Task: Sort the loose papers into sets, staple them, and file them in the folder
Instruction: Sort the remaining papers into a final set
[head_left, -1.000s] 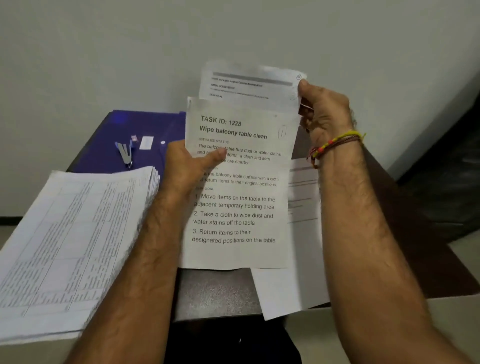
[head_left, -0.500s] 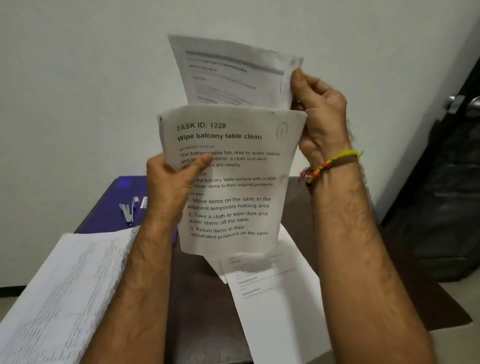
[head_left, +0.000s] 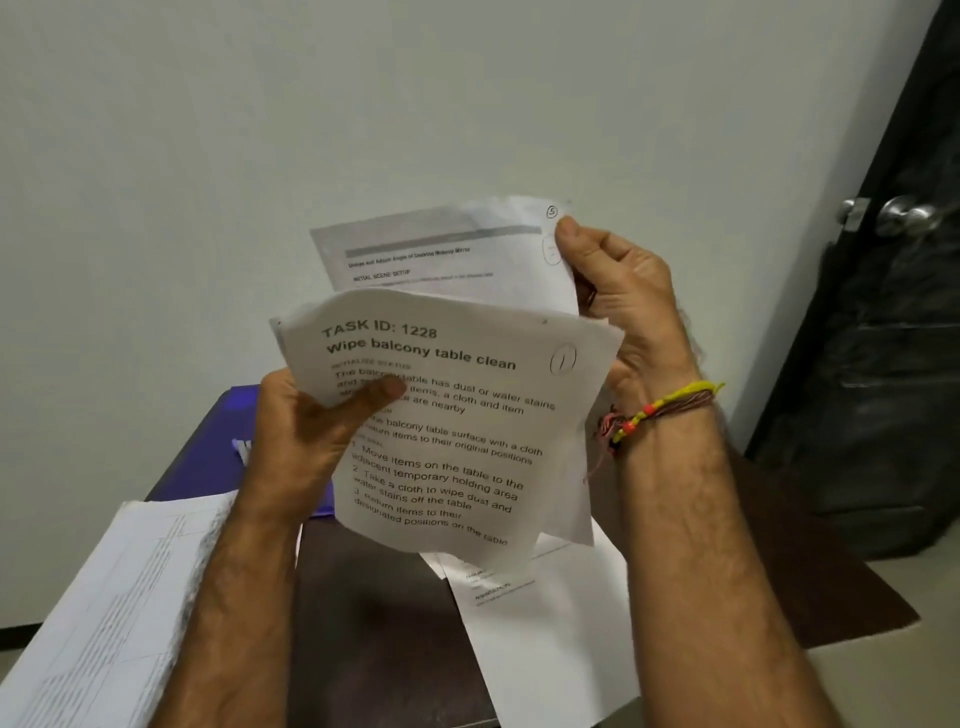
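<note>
A: While both hands are up off the table, what's the step? Quick.

B: Sorting, I'd say. Front sheet (head_left: 441, 426), headed "TASK ID: 1228", has a circled 1 in its top right corner. Back sheet (head_left: 447, 249) has a circled number too, reads like a 5 but small. Probably checking page marks to make a set.

A: How to do it well?

B: Keep the numbered corners fanned so both marks show, don't crease the front one, it already bows. Judgement: square the edges before anything gets stapled, match by heading and not only the number.

A: Left hand?

B: Left hand (head_left: 306, 441) grips the front sheet at its left edge, thumb (head_left: 382, 389) pressed flat over the printed lines, fingers curled behind, hidden by the paper.

A: Right?

B: Right hand (head_left: 628, 306) pinches the back sheet at its upper right corner, thumb tip just under the circled mark. Other fingers are folded behind the front sheet's right edge; can't tell if they hold that one as well.

A: Where's the rest?

B: Loose pages (head_left: 550, 623) lie on the dark table (head_left: 374, 623) below the held ones. Thick stack (head_left: 104, 613) at lower left, overhanging. Purple folder (head_left: 239, 415) sits behind the left hand, mostly covered. Stapler not clearly visible.
</note>
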